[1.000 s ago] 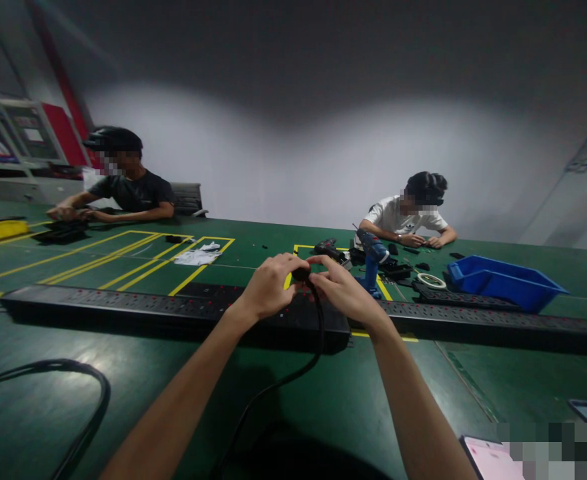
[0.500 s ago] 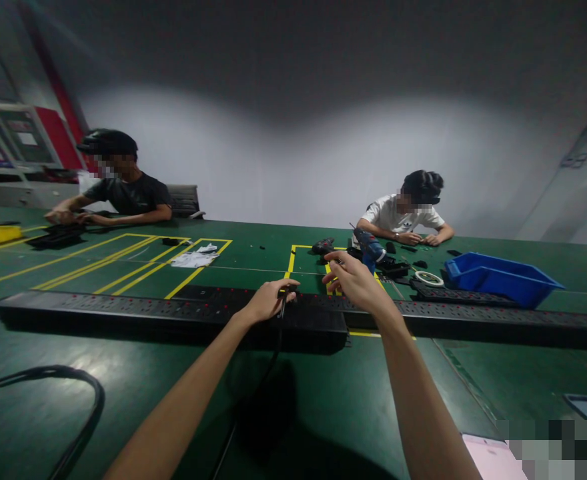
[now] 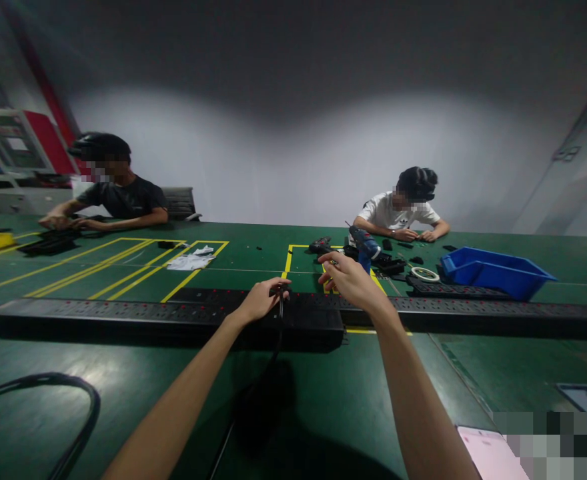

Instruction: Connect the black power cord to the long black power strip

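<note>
Head view shows the left hand (image 3: pixel 262 299) gripping a cable (image 3: pixel 281 310) above a power strip (image 3: pixel 163 321); whether the curled right hand (image 3: pixel 344 275) holds anything is unclear.

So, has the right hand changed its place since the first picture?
Yes. Judged against the yellow line just beyond the left hand, the right hand has moved to the right, away from that line.

Assembly workshop, yellow-taped green workbench (image 3: pixel 138 377), power drill (image 3: pixel 366 244), blue bin (image 3: pixel 503 275)
</note>
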A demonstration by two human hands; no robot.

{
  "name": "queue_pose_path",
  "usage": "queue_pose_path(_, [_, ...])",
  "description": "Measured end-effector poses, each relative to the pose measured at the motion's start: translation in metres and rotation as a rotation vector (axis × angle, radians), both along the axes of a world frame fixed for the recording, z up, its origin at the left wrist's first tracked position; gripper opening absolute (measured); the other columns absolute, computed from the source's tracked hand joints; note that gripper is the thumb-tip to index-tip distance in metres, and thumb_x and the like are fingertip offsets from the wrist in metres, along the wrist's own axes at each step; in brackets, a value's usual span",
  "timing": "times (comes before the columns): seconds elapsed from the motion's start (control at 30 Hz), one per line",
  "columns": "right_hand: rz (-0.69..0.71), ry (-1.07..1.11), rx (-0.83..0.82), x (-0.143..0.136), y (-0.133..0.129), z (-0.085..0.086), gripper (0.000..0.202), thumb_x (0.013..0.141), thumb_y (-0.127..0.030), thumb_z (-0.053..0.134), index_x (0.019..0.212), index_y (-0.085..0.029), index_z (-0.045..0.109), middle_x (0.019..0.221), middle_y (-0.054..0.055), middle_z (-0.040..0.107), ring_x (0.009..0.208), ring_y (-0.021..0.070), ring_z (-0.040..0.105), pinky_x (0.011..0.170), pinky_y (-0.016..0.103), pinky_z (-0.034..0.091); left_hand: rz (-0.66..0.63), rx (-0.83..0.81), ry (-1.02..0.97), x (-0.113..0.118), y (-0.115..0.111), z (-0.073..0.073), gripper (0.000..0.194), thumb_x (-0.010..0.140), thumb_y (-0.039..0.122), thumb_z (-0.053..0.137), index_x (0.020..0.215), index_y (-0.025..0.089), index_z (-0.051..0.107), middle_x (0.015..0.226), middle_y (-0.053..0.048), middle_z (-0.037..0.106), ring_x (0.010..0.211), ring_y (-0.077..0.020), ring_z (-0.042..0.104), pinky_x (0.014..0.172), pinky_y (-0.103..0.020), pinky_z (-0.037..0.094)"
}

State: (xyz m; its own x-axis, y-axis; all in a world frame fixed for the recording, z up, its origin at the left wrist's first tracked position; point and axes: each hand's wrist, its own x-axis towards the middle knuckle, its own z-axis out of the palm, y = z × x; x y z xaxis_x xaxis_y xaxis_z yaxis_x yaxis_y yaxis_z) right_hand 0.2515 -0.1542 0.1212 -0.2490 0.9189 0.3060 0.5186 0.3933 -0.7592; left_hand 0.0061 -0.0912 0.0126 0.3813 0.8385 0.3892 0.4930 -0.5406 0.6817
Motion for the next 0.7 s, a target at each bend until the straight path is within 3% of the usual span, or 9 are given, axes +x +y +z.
queue_pose_path(0.5, [0.03, -0.033, 0.016, 0.0, 0.002, -0.003, 0.026, 0.096, -0.034, 0.042, 0.11, -0.019, 0.057, 0.081, 0.006, 0.068, 0.062, 0.013, 0.064, 0.054, 0.022, 0.045, 0.017, -0.061, -0.066, 0.004, -0.001, -0.002, 0.036, 0.082, 0.033, 0.062, 0.116, 0.02, 0.066, 0.114, -0.006, 0.07, 0.103, -0.0225, 0.065, 0.095, -0.037, 0.049])
queue_pose_path(0.7, [0.021, -0.05, 0.023, -0.002, 0.004, -0.005, 0.024, 0.096, -0.031, 0.043, 0.109, -0.018, 0.058, 0.08, 0.005, 0.068, 0.062, 0.0119, 0.063, 0.055, 0.02, 0.045, -0.045, -0.04, -0.144, 0.005, 0.009, -0.015, 0.037, 0.082, 0.032, 0.062, 0.117, 0.02, 0.066, 0.113, -0.006, 0.07, 0.103, -0.0221, 0.065, 0.097, -0.038, 0.048])
